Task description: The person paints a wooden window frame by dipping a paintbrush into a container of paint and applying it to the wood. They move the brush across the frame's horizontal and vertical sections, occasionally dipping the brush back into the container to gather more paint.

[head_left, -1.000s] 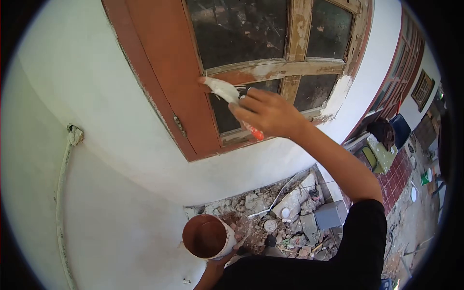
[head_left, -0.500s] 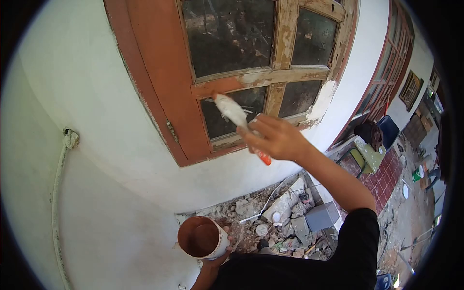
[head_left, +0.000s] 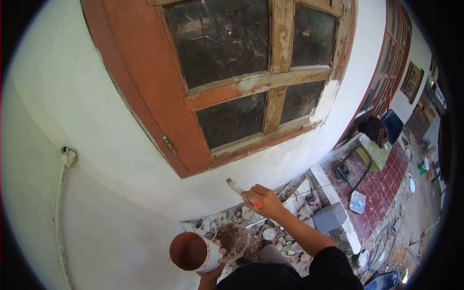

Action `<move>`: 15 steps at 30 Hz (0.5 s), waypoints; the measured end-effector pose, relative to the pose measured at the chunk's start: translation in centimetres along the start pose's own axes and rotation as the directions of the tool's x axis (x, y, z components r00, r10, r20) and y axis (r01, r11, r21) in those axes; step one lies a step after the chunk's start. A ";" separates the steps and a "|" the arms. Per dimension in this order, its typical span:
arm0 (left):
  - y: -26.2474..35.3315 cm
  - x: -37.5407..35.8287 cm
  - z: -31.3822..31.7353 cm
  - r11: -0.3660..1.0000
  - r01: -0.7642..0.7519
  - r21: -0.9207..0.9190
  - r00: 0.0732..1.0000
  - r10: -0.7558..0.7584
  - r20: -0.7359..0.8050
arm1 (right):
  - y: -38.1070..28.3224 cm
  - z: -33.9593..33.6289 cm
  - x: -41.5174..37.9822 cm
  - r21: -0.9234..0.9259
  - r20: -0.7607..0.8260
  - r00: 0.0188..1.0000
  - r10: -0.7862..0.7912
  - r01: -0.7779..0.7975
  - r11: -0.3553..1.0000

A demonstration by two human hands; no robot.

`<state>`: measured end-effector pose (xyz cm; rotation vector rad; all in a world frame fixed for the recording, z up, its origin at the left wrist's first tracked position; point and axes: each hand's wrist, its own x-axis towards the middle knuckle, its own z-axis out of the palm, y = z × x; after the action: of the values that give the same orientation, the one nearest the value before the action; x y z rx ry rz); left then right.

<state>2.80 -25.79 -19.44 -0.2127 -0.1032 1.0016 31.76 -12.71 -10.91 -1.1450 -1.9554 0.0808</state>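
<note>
My right hand (head_left: 263,200) grips a paintbrush (head_left: 235,186) with an orange-tipped handle; its bristles point up and left, apart from the wall and the window. My left hand (head_left: 216,270) is wrapped round the side of a white paint bucket (head_left: 210,256), whose inside is coated reddish-brown. Above both hands is a wooden window frame (head_left: 166,113). Its left side is reddish-brown, as is the left end of the middle crossbar (head_left: 212,96); the other bars show bare, worn wood. Dark glass panes (head_left: 232,121) sit between the bars.
Rubble (head_left: 232,237) covers the ground below the white wall (head_left: 145,193). A grey block (head_left: 331,217) stands at right beside a red tiled floor (head_left: 372,188). Farther right are a chair (head_left: 360,162) and a blue cable (head_left: 382,249). A pipe (head_left: 60,217) runs down the left wall.
My right hand has moved down and away from the crossbar with the paintbrush, toward the bucket. The bucket has shifted slightly left in view, and the view has tilted a little.
</note>
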 end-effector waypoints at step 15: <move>0.3 8.2 0.1 0.987 -0.118 -0.112 0.981 0.133 0.138 | -7.3 -14.7 10.7 0.833 -0.468 0.877 -0.107 0.478 0.280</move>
<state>6.93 -18.73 -19.48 -0.2436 -0.2776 1.1389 34.56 -13.90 8.47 0.0517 -1.3459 0.7000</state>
